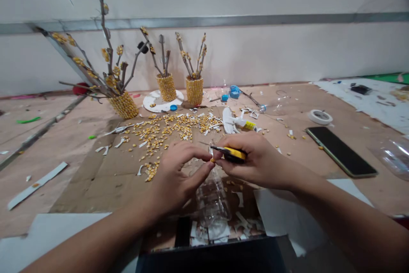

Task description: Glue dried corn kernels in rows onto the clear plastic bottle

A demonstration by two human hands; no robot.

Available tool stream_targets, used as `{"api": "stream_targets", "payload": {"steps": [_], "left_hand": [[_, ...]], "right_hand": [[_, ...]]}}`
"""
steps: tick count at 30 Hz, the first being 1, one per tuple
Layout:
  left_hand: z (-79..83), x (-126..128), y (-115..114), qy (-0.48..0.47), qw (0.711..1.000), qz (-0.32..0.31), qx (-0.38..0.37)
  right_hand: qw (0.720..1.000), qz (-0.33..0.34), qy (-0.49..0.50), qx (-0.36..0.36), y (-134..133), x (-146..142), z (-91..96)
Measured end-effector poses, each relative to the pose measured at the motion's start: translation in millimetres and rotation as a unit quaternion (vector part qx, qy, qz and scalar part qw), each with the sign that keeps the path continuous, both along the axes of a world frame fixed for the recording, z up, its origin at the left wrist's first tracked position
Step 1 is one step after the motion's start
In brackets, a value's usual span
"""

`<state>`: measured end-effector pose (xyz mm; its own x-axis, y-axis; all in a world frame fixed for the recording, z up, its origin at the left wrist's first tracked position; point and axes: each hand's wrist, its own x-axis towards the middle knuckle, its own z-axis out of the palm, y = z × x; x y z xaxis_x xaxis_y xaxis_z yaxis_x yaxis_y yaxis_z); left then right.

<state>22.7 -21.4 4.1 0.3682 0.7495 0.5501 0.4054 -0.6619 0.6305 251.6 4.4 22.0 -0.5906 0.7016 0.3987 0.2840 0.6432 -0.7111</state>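
Note:
My right hand (255,160) is closed around a yellow and black utility knife (230,153), its thin blade pointing left. My left hand (179,175) pinches a small corn kernel (212,160) at its fingertips, right at the knife. A clear plastic bottle (212,200) lies beneath both hands on a sheet of brown cardboard (105,175). Loose corn kernels (159,130) are scattered on the cardboard beyond my hands.
Three kernel-covered pots with twig branches (123,102) (166,86) (194,90) stand at the back. A white tape roll (320,116) and a black phone (340,150) lie at right. Another clear bottle (391,156) is at far right, a glue tube (245,125) ahead, paper scraps (35,184) at left.

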Motion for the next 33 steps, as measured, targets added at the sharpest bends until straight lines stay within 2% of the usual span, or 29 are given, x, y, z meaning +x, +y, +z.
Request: {"api": "stream_targets", "payload": {"steps": [3, 5, 8, 12, 16, 22, 33], "left_hand": [[1.5, 2, -2, -0.010, 1.000, 0.006, 0.018], [2.6, 2, -2, -0.021, 1.000, 0.015, 0.002], [3.8, 1, -2, -0.074, 0.991, 0.033, -0.103], [3.3, -3, 1, -0.197, 0.944, 0.028, -0.262], [1.5, -6, 1, -0.272, 0.905, -0.022, -0.326], [4.1, -7, -4, -0.283, 0.888, -0.073, -0.355], [2.9, -6, -5, -0.298, 0.884, -0.085, -0.350]], "right_hand": [[0.999, 0.004, -0.004, 0.032, -2, -1, -1.6], [0.999, 0.001, 0.008, 0.048, -3, -3, -2.0], [0.996, -0.021, 0.023, 0.085, -2, -4, -3.3], [0.984, -0.077, -0.003, 0.159, 3, -5, -9.2], [0.974, -0.092, -0.031, 0.204, 2, -10, -15.7], [0.965, -0.105, -0.060, 0.233, -3, -16, -17.9], [0.964, -0.108, -0.061, 0.234, -3, -18, -20.5]]}}
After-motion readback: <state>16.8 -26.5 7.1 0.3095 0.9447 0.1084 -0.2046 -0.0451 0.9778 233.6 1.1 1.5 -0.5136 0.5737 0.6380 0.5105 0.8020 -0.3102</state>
